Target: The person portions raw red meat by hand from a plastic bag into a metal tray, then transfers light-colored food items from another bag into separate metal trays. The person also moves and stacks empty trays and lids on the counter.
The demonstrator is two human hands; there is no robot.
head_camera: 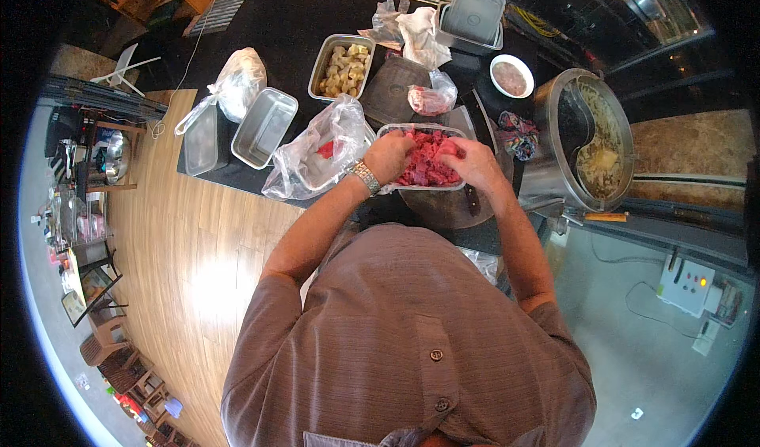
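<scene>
A rectangular tub of raw red meat pieces (428, 165) stands in front of me, partly over a round cutting board (442, 211). My left hand (389, 157), with a metal watch at the wrist, reaches over the tub's left side, its fingertips in the meat. At the right side my right hand (472, 163) has its fingers closed around some of the red meat. A knife with a dark handle (472, 201) lies on the board under my right forearm. Left of the tub is a metal tray (309, 183) draped with a clear plastic bag (341, 126).
A large steel pot (549, 138) with a divided inside stands at the right. Near it are a white bowl (512, 76) and a bunched patterned cloth (518, 135). Behind are a tray of pale chunks (345, 70) and bagged meat (433, 98). A steel container (264, 128) stands left.
</scene>
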